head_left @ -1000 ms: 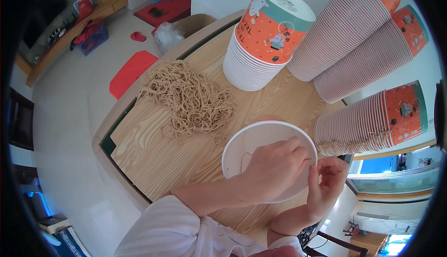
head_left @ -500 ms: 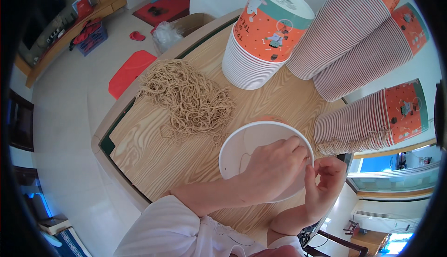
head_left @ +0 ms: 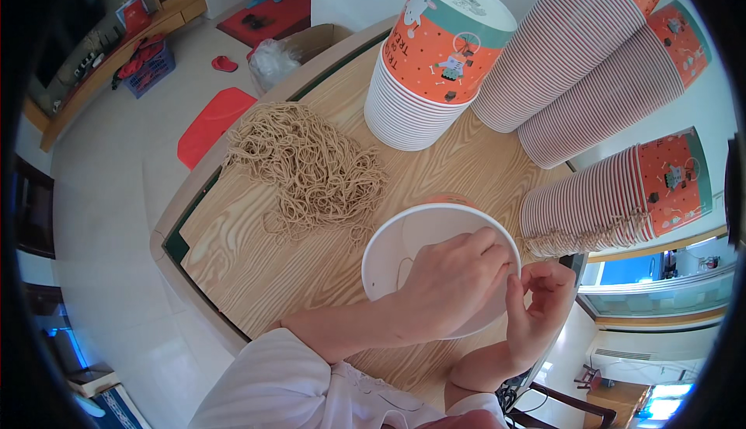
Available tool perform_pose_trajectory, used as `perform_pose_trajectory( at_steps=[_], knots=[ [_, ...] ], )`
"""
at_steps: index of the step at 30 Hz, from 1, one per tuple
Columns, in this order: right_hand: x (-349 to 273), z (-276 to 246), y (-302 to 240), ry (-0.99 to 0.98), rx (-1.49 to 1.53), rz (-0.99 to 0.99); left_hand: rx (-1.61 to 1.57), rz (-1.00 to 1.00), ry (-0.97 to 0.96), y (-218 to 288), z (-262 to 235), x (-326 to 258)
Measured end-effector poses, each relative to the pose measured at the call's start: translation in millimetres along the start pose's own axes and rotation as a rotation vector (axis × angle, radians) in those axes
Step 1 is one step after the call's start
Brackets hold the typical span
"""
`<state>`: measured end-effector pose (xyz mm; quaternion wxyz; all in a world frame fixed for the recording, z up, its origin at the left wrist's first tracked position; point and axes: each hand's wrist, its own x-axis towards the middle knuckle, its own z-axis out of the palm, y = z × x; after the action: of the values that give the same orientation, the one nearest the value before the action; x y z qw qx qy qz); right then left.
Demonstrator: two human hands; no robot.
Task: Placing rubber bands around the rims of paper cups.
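At table's near edge, we see white paper tub [head_left: 404, 246] standing upright, mouth up, just toward five o'clock from heap of tan string [head_left: 307, 169]. Our left hand [head_left: 451, 285] reaches inside tub, fingers curled against rim at three o'clock; whether pinching string there, cannot tell. Our right hand [head_left: 540, 305] meets it just outside same rim, thumb and forefinger nearly closed, contents hidden. Left hand nearer. Stacked tubs [head_left: 435, 56] at twelve o'clock, well apart.

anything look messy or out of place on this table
Mostly the tangled heap of tan string, lying loose on the wooden table rather than bundled. Three cup stacks lie tipped on their sides while one stack stands. Both hands work at the white bucket's rim.
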<state>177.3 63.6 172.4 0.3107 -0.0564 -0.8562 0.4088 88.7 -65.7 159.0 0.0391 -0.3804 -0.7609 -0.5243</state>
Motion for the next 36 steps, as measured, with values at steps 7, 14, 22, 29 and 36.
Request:
perform_pose_trajectory(
  at_steps=[7,14,22,29,36],
  knots=[
    [0.1,-0.4,-1.4,-0.004,-0.009,-0.002,0.044,-0.018,-0.033,-0.2,0.2,-0.3],
    [0.1,-0.6,-2.3,-0.029,-0.022,0.005,0.034,-0.013,-0.018,0.4,0.2,-0.3],
    [-0.9,-0.3,-0.8,-0.015,0.008,0.046,-0.021,-0.021,0.03,1.5,-0.1,0.7],
    [-0.3,0.1,-2.3,-0.004,0.009,0.042,-0.004,0.007,0.029,0.1,0.0,0.8],
    [2.5,-0.9,-0.5,0.038,-0.01,0.016,-0.14,-0.022,0.039,0.1,-4.8,2.6]
  ],
)
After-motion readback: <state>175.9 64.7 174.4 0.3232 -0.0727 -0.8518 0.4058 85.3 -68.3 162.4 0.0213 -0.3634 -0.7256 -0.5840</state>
